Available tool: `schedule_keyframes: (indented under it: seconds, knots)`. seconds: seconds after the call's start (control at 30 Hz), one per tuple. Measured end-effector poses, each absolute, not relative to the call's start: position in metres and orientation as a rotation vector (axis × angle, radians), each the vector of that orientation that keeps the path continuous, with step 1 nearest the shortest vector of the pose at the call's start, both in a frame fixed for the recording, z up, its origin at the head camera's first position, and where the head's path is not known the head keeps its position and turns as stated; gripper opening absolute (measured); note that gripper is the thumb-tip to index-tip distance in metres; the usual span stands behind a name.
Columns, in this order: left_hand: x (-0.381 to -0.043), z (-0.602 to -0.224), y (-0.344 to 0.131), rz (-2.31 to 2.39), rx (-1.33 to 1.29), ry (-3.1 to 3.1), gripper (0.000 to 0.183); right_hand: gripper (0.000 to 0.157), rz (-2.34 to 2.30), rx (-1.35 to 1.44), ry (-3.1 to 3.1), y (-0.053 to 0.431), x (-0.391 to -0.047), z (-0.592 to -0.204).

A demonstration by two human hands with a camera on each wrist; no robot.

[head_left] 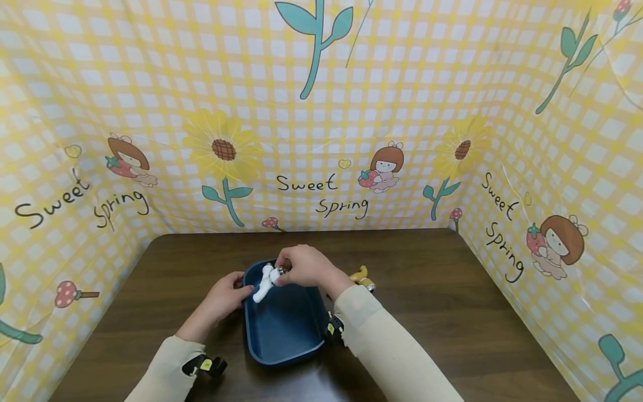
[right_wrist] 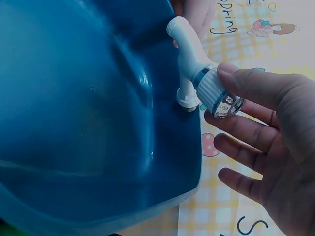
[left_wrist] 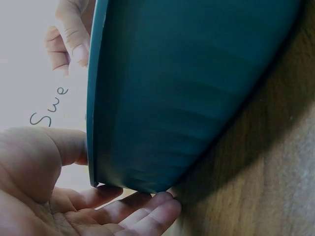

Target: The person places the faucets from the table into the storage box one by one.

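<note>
A white tap (head_left: 266, 283) hangs over the far left part of a dark blue basin (head_left: 286, 329). My right hand (head_left: 305, 266) pinches the tap by its ribbed knob (right_wrist: 214, 91), thumb on one side and index finger on the other. In the right wrist view its other fingers are spread behind the knob. The tap's spout points toward the near left. At the basin's left side my left hand (head_left: 227, 293) grips the rim, thumb over the edge and fingers against the outer wall (left_wrist: 162, 98).
A yellow tap (head_left: 361, 277) with a metal end lies on the brown table (head_left: 422, 312) right of the basin, partly behind the right forearm. A yellow checked cloth (head_left: 311, 139) with printed flowers and lettering stands around the table's back and sides.
</note>
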State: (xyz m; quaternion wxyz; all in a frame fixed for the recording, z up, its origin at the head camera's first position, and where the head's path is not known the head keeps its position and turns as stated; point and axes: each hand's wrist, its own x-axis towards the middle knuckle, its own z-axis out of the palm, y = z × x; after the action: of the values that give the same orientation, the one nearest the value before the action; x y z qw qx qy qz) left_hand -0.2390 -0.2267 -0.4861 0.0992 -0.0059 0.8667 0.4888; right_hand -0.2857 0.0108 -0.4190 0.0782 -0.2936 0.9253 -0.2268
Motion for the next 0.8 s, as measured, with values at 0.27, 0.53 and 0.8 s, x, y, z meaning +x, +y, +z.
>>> schedule_keyframes:
  seconds: [0.27, 0.53, 0.8]
  knots:
    - [-0.2401, -0.4891, -0.2272, 1.462, -0.014, 2.559, 0.052, 0.027, -0.741, -0.864, 2.734, 0.0088, -0.2872, -0.4238]
    - [-0.2381, -0.4886, -0.2268, 1.451, -0.015, 2.573, 0.053, 0.026, -0.785, -0.838, 2.709, 0.0073, -0.2847, -0.4249]
    - [-0.2379, -0.4876, -0.2260, 1.438, -0.036, 2.571, 0.052, 0.026, -0.771, -0.827, 2.726, 0.0050, -0.2842, -0.4279]
